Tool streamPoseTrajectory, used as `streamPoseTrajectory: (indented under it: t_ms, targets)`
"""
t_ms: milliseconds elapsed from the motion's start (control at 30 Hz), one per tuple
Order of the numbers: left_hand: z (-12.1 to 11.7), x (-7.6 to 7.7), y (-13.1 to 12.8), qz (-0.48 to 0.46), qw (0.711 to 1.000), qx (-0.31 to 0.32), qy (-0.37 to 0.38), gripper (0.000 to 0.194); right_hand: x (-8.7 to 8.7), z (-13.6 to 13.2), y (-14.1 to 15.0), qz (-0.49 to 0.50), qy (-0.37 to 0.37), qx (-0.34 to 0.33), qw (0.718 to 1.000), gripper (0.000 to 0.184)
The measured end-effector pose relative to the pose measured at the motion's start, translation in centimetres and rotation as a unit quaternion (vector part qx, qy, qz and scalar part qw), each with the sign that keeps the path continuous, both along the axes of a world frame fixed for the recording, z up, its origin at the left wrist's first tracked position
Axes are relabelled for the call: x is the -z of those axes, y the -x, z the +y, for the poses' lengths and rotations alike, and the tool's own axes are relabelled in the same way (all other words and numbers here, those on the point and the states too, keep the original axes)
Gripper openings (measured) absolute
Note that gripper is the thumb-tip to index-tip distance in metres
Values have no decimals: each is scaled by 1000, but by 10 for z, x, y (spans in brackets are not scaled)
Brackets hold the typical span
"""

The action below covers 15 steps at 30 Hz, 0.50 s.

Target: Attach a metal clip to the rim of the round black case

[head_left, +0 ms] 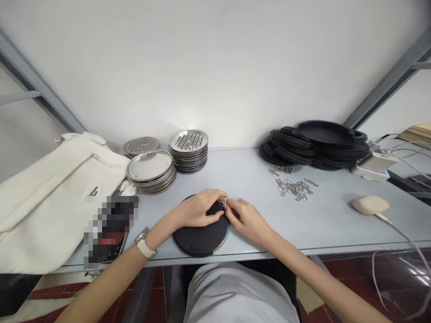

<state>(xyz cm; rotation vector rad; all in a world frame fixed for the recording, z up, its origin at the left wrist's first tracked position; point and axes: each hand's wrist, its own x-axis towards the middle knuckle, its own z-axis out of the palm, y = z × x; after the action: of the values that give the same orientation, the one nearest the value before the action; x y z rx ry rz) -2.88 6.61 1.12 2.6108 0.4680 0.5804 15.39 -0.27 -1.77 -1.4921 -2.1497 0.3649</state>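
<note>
Betw. L hand [199,210] & R hand [248,220] sat a small metal ring [222,203], R fingertips narrowed on it; L thumb & index parted abt it, L hold couldn't be told. Blk disc [202,235] lay under L hand; metal clips [296,188] lay beyond R hand, rightward.

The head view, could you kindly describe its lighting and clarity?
Head view: the wall brightens above the studded discs; head view: pixel blocks mask an item beside the bag; head view: the ring at the right hand is too small for detail.
</note>
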Motion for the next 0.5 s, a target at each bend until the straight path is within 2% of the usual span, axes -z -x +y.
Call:
streamPoseTrajectory:
  t_ms: [133,500]
  targets:
    - [0,-1,0,-1,1000,6,-1,33,0,1,0,16,4,13,1000,16]
    - [1,-3,-1,19,998,-3,-53,26,-3,2,-1,22,6,-18,1000,16]
